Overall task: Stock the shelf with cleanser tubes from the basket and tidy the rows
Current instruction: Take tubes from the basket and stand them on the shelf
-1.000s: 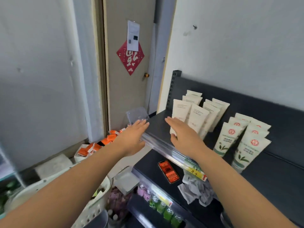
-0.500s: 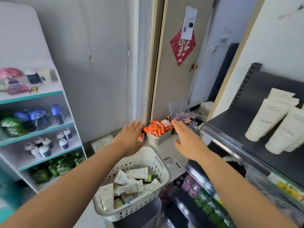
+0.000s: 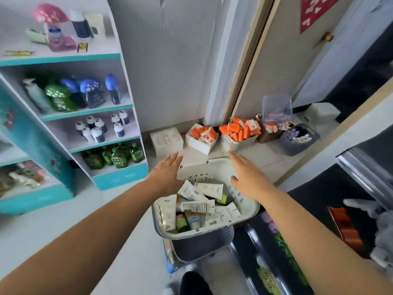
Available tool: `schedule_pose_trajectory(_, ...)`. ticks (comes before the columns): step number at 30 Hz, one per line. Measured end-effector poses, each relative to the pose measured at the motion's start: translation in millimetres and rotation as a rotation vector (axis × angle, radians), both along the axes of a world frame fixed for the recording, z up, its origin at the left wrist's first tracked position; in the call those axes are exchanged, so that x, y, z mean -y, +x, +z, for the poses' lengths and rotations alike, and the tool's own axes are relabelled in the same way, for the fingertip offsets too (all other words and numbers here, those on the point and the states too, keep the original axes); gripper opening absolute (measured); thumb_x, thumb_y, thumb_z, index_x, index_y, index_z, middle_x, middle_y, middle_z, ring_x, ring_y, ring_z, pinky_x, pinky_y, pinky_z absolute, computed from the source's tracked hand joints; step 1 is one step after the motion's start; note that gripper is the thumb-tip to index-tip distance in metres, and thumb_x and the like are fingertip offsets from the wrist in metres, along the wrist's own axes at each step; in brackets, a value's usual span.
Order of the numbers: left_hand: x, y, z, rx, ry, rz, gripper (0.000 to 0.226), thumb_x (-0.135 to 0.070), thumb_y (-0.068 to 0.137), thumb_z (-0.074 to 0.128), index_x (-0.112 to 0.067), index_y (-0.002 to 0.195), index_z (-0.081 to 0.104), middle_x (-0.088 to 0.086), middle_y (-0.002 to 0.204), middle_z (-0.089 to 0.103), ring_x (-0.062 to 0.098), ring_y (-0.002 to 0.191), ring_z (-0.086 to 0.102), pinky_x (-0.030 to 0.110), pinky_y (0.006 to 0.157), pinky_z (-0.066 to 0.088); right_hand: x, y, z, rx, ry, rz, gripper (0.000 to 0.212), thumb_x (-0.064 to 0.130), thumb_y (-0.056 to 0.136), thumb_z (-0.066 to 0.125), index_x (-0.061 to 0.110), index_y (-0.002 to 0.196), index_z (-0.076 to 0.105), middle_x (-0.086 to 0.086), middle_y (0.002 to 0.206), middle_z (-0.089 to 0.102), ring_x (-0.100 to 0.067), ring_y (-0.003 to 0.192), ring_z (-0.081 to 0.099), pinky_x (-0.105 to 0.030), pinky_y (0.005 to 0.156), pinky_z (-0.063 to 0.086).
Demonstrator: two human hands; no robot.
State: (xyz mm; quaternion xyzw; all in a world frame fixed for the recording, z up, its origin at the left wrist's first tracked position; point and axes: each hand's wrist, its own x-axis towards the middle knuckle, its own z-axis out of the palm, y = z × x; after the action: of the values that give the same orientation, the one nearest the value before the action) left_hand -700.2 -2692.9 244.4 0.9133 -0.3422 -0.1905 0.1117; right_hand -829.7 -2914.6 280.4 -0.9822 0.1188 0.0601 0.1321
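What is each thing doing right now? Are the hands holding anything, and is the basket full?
left hand: open, empty, above the basket
right hand: open, empty, above the basket
basket: partly filled
tubes: lying jumbled in the basket
orange boxes: heaped in two white bins
clear container: lid off

Both bare forearms reach forward and downward from the lower corners of the view, drawing closer together toward the hands. The left hand (image 3: 168,174) is held flat with its palm down, its fingers (image 3: 173,159) straight, close together and pointing away from the body, holding nothing. The right hand (image 3: 247,177) mirrors it well apart to the right, palm down and empty, its fingers (image 3: 238,159) extended and its thumb spread inward toward the left hand.
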Motion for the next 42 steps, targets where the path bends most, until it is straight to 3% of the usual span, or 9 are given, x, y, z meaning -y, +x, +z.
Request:
schedule_pose_trajectory(7, -4, 9, -66, -0.158, 0.127, 0.093, 0.071, -0.041, 0.091, 0.031, -0.017, 0.154, 0.01, 0.001, 0.163, -0.002, 0.022, 0.149, 0.002, 0.047, 0.118, 0.02, 6, 27, -75, -0.222, 0.086, 0.047, 0.074, 0.015, 0.096, 0.051, 0.017, 0.155, 0.007, 0.001, 0.163, 0.009, -0.016, 0.149, 0.012, -0.036, 0.12, 0.018)
schedule_pose_trajectory(11, 6, 2, -94, -0.253, 0.14, 0.171, 0.076, -0.022, 0.092, 0.05, -0.02, 0.154, 0.006, -0.005, 0.162, -0.001, 0.025, 0.147, 0.015, 0.047, 0.114, 0.03, 9, 35, -118, -0.342, 0.139, 0.064, 0.08, 0.016, 0.094, 0.056, 0.018, 0.155, 0.005, -0.001, 0.163, 0.009, -0.019, 0.149, 0.015, -0.042, 0.118, 0.027)
schedule_pose_trajectory(19, 23, -2, -153, -0.348, 0.211, 0.19, 0.082, -0.019, 0.084, 0.064, -0.018, 0.151, 0.016, 0.006, 0.154, 0.026, 0.028, 0.139, 0.031, 0.043, 0.108, 0.036, 16, 34, -183, -0.484, 0.221, -0.097, 0.072, 0.02, 0.092, 0.057, 0.018, 0.153, 0.018, -0.005, 0.15, 0.036, -0.027, 0.113, 0.058, -0.04, 0.087, 0.052)
schedule_pose_trajectory(25, 40, -5, -184, -0.415, 0.189, 0.182, 0.064, -0.023, 0.084, 0.063, -0.019, 0.141, 0.035, 0.005, 0.142, 0.044, 0.026, 0.127, 0.046, 0.044, 0.1, 0.043, 17, 29, -215, -0.579, 0.309, -0.186, 0.069, 0.017, 0.092, 0.059, 0.014, 0.152, 0.024, -0.007, 0.153, 0.035, -0.027, 0.133, 0.045, -0.04, 0.106, 0.043)
schedule_pose_trajectory(29, 48, -11, -195, -0.317, 0.277, 0.138, 0.058, -0.019, 0.084, 0.058, -0.022, 0.139, 0.04, 0.002, 0.14, 0.047, 0.024, 0.128, 0.04, 0.043, 0.106, 0.037, 14, 27, -229, -0.57, 0.34, -0.198, 0.04, 0.01, 0.089, 0.058, 0.014, 0.128, 0.05, -0.008, 0.128, 0.058, -0.027, 0.112, 0.059, -0.038, 0.088, 0.052)
schedule_pose_trajectory(32, 54, -17, -201, -0.252, 0.305, 0.097, 0.062, -0.017, 0.084, 0.058, -0.027, 0.141, 0.038, 0.0, 0.144, 0.044, 0.025, 0.132, 0.035, 0.046, 0.109, 0.026, 11, 28, -238, -0.539, 0.372, -0.242, 0.025, 0.013, 0.09, 0.056, 0.016, 0.115, 0.053, -0.006, 0.115, 0.062, -0.027, 0.102, 0.062, -0.041, 0.083, 0.053)
schedule_pose_trajectory(36, 61, -20, -202, -0.285, 0.315, 0.056, 0.066, -0.018, 0.083, 0.062, -0.024, 0.143, 0.034, 0.008, 0.143, 0.038, 0.029, 0.133, 0.031, 0.05, 0.11, 0.026, 11, 29, -238, -0.443, 0.371, -0.248, 0.003, 0.02, 0.095, 0.056, 0.021, 0.098, 0.054, 0.0, 0.096, 0.063, -0.022, 0.085, 0.06, -0.034, 0.069, 0.049)
schedule_pose_trajectory(39, 63, -20, -205, -0.259, 0.322, 0.06, 0.061, -0.012, 0.083, 0.061, -0.024, 0.139, 0.04, 0.009, 0.137, 0.039, 0.03, 0.129, 0.033, 0.048, 0.109, 0.029, 14, 29, -236, -0.362, 0.409, -0.226, 0.008, 0.015, 0.094, 0.058, 0.021, 0.091, 0.054, -0.002, 0.094, 0.065, -0.023, 0.083, 0.061, -0.039, 0.07, 0.053)
schedule_pose_trajectory(42, 64, -19, -208, -0.307, 0.278, 0.097, 0.049, -0.009, 0.085, 0.061, -0.024, 0.131, 0.047, 0.005, 0.132, 0.049, 0.027, 0.124, 0.04, 0.044, 0.105, 0.032, 16, 33, -234, -0.283, 0.606, -0.362, 0.017, 0.008, 0.094, 0.057, 0.022, 0.085, 0.056, -0.004, 0.09, 0.066, -0.025, 0.079, 0.067, -0.049, 0.07, 0.058)
